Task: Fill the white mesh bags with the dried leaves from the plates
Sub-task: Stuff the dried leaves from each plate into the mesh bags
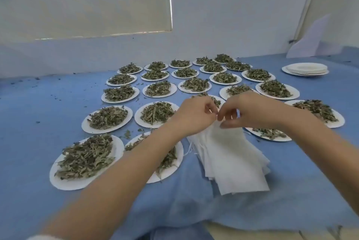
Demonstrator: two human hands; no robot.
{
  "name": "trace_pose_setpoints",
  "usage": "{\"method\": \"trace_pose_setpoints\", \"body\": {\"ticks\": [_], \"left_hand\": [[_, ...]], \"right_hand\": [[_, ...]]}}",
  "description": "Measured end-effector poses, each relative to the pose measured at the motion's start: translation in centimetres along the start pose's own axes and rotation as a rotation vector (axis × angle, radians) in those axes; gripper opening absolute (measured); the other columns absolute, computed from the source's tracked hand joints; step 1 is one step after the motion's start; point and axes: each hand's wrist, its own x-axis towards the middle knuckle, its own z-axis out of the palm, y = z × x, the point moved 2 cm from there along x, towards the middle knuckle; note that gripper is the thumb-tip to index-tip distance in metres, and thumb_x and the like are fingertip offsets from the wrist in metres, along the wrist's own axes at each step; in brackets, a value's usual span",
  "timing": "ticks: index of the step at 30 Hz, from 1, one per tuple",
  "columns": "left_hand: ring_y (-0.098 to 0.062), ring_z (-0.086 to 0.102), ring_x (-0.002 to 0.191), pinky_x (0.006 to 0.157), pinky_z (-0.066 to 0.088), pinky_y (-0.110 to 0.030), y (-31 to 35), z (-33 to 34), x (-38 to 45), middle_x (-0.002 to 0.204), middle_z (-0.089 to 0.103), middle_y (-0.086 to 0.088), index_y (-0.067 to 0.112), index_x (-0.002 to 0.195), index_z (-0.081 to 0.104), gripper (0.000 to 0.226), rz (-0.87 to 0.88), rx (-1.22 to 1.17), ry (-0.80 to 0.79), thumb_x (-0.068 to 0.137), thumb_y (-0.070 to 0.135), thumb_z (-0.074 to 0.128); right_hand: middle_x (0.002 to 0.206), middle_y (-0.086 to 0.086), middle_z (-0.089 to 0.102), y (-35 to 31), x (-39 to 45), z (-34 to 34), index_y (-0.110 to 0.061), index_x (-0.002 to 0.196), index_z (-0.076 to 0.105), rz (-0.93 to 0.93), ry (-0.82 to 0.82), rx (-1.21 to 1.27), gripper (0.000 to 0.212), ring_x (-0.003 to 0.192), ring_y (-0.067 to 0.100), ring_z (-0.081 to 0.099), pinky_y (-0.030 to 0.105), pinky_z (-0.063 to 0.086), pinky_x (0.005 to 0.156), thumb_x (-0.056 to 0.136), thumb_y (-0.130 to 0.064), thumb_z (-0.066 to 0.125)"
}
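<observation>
A stack of white mesh bags lies on the blue cloth in front of me, fanned out, with thin strings at its left side. My left hand and my right hand meet above the stack's far end, and both pinch the top edge of the uppermost bag with curled fingers. Several white plates heaped with dried green leaves surround the bags, such as one plate at the near left and another plate at the right. My left forearm crosses over a leaf plate.
A blue cloth covers the surface, with leaf crumbs scattered on it. A pile of bare white plates stands at the far right. A white wall and a window blind close off the back.
</observation>
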Motion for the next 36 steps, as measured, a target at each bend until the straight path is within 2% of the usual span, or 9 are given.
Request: {"method": "trace_pose_setpoints", "body": {"ticks": [6,10,14,16,19,26,30,32,36], "left_hand": [[-0.009,0.047,0.081,0.068,0.039,-0.024,-0.4,1.7,-0.2,0.098,0.057,0.003,0.019,0.101,0.060,0.023,0.035,0.250,-0.063,0.079,0.026,0.064],[-0.012,0.050,0.091,0.072,0.040,-0.025,-0.6,1.9,-0.2,0.103,0.054,0.001,0.023,0.100,0.062,0.026,0.050,0.250,-0.051,0.076,0.031,0.070],[0.005,0.047,0.070,0.058,0.034,-0.007,0.4,-0.4,-0.9,0.083,0.057,0.011,0.027,0.080,0.063,0.012,0.068,0.006,0.113,0.078,0.037,0.069],[0.007,0.049,0.061,0.056,0.037,-0.007,1.0,-2.2,-1.4,0.077,0.061,0.010,0.026,0.074,0.062,0.012,0.043,-0.228,0.169,0.083,0.033,0.065],[-0.004,0.060,0.067,0.060,0.047,-0.018,1.4,-5.4,-1.9,0.082,0.069,0.006,0.022,0.087,0.068,0.013,-0.017,-0.448,0.251,0.089,0.030,0.058],[0.007,0.057,0.065,0.063,0.044,-0.014,-2.0,-10.9,-2.1,0.073,0.064,0.016,0.025,0.082,0.066,0.014,0.000,-0.290,0.560,0.091,0.027,0.056],[0.011,0.055,0.069,0.063,0.038,-0.007,-4.2,-12.1,-1.9,0.074,0.063,0.019,0.031,0.078,0.064,0.015,-0.014,-0.171,0.614,0.090,0.026,0.058],[0.014,0.055,0.070,0.061,0.036,-0.003,-5.1,-12.6,-2.0,0.074,0.063,0.022,0.033,0.077,0.064,0.014,-0.027,-0.126,0.620,0.090,0.028,0.059],[0.015,0.053,0.072,0.063,0.034,-0.003,-6.5,-13.6,-2.3,0.071,0.060,0.028,0.031,0.082,0.068,0.010,0.007,-0.019,0.670,0.088,0.028,0.061]], "right_hand": [[0.097,-0.014,0.051,0.8,-0.1,3.0,-0.034,0.108,0.060,0.027,-0.063,-0.154,0.033,0.087,0.004,0.044,0.019,0.035,0.063,0.080,-0.050,0.065],[0.081,-0.017,0.049,1.1,0.0,2.7,-0.025,0.096,0.065,-0.003,0.040,-0.073,0.020,0.081,0.002,0.048,0.019,0.038,0.071,0.081,-0.039,0.069],[0.068,-0.020,0.060,0.4,-0.4,-0.9,-0.033,0.078,0.067,-0.009,0.234,0.156,0.010,0.070,-0.008,0.054,0.008,0.039,0.063,0.074,-0.037,0.074],[0.069,-0.019,0.066,-0.4,-0.2,-2.9,-0.038,0.074,0.065,-0.015,0.329,0.327,0.014,0.067,-0.010,0.056,0.005,0.040,0.061,0.068,-0.037,0.078],[0.069,-0.020,0.066,-1.6,1.4,-5.1,-0.038,0.071,0.065,-0.057,0.433,0.536,0.017,0.063,-0.006,0.057,0.005,0.041,0.061,0.064,-0.035,0.080],[0.070,-0.011,0.065,-5.9,7.9,-5.5,-0.038,0.069,0.068,-0.077,0.432,0.498,0.009,0.063,0.000,0.053,0.009,0.036,0.056,0.076,-0.043,0.072],[0.066,0.003,0.052,-8.0,10.7,-4.3,-0.012,0.074,0.068,-0.079,0.333,0.386,0.044,0.055,0.005,0.039,0.020,0.027,0.049,0.075,-0.056,0.067],[0.068,0.009,0.053,-8.8,11.8,-4.1,-0.008,0.073,0.067,-0.084,0.349,0.328,0.042,0.060,0.011,0.041,0.025,0.025,0.052,0.077,-0.050,0.068],[0.049,-0.008,0.050,-9.6,13.6,-3.6,-0.015,0.070,0.070,-0.120,0.379,0.446,0.025,0.049,0.004,0.039,0.018,0.029,0.049,0.082,-0.037,0.069]]}}
